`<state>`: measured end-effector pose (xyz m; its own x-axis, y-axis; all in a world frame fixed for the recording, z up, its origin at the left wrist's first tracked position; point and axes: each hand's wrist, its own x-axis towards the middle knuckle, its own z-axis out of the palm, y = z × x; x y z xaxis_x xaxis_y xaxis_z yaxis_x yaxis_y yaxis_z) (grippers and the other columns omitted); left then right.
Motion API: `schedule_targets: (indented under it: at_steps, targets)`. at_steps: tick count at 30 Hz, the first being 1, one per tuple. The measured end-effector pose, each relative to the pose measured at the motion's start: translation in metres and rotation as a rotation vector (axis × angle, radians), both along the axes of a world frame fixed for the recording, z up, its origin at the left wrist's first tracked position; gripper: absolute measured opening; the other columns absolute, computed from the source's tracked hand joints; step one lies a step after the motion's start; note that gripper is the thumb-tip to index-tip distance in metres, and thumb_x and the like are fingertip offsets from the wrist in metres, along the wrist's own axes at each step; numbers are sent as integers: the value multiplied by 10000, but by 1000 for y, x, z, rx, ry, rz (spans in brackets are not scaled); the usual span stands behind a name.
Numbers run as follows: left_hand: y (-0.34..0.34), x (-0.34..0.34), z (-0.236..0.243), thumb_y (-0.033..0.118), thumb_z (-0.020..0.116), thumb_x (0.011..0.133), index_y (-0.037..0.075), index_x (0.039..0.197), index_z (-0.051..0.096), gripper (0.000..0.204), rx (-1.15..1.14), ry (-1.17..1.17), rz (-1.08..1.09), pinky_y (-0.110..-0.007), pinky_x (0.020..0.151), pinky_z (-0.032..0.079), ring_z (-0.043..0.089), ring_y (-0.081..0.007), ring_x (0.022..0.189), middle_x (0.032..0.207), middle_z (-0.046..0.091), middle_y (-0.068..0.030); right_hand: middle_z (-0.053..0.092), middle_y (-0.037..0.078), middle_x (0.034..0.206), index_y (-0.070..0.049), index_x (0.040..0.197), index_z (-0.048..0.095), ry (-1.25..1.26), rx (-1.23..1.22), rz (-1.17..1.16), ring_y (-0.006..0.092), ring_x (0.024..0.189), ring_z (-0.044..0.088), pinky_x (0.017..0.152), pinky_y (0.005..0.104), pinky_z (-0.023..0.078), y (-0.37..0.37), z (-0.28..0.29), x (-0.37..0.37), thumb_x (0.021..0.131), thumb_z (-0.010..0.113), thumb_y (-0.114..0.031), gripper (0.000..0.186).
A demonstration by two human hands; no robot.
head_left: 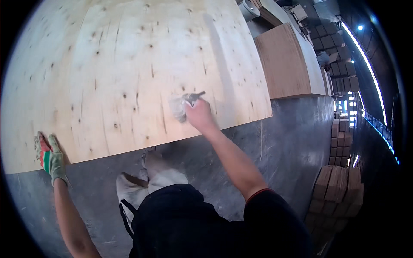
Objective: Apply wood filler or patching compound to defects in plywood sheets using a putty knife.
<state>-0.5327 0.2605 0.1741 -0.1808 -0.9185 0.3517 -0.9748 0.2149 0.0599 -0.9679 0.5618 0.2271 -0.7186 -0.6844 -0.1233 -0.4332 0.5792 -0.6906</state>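
Observation:
A large pale plywood sheet [124,77] with dark knots and short cracks lies in front of me. My left hand [52,157], in a whitish work glove with green and red bands, rests flat on its near left edge, fingers stretched out. Farther right, my bare right hand [199,114] is closed around a scraper [180,107] held against the sheet's face. Motion smears its wide greyish blade, and a dark end sticks out above the fingers. Whether any filler is on the blade I cannot make out.
Beyond the sheet's right edge stands a tall stack of boards [286,64]. Bundled wood piles [337,189] line the right side, with more stacks far back. Grey concrete floor [292,133] runs between them. A whitish bucket [249,9] stands at the top; a person [322,58] is in the distance.

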Motion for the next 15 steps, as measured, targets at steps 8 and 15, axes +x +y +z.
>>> schedule_targets:
  at_steps: [8, 15]
  targets:
    - [7, -6, 23, 474, 478, 946, 52, 1408, 451, 626, 65, -163, 28, -461, 1122, 257, 372, -327, 1366, 1457, 433, -172, 689, 147, 996, 16, 1004, 670, -87, 223, 250, 212, 875, 662, 764, 337, 520, 27, 17, 75, 850, 655, -177, 247]
    - [-5, 5, 44, 490, 523, 908, 37, 1406, 441, 678, 195, -68, -198, -521, 1130, 217, 351, -413, 1358, 1432, 415, -267, 670, 171, 950, 46, 979, 642, 16, 87, -214, 159, 820, 635, 704, 341, 510, -94, -14, 172, 869, 596, -153, 232]
